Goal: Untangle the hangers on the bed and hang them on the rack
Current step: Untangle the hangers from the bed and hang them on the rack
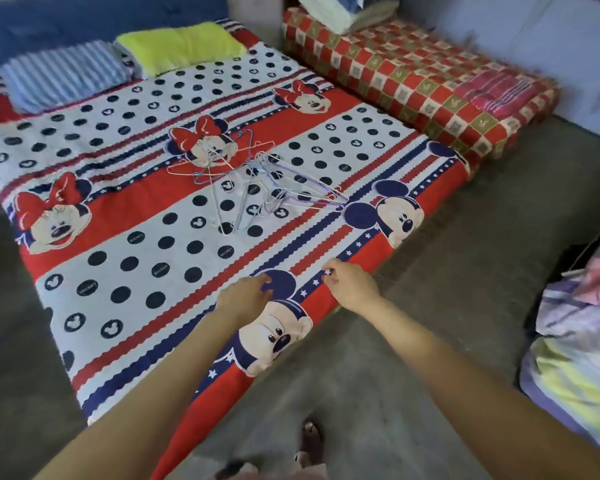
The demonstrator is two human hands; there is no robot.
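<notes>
A tangled heap of thin wire hangers (pixel 253 178), pale blue, purple and pink, lies in the middle of the bed (pixel 125 209), which has a red, white and navy cartoon-mouse sheet. My left hand (pixel 245 297) and my right hand (pixel 350 284) are stretched out over the near edge of the bed, well short of the hangers. Both hands hold nothing; their fingers are loosely curled and slightly apart. No rack is in view.
A striped pillow (pixel 63 76) and a yellow-green pillow (pixel 179 46) lie at the head of the bed. A second mattress (pixel 413 77) in red checks lies to the right. Grey floor (pixel 482 271) runs alongside. Bundled pastel cloth (pixel 575 358) sits at the far right. My foot (pixel 310 441) stands below.
</notes>
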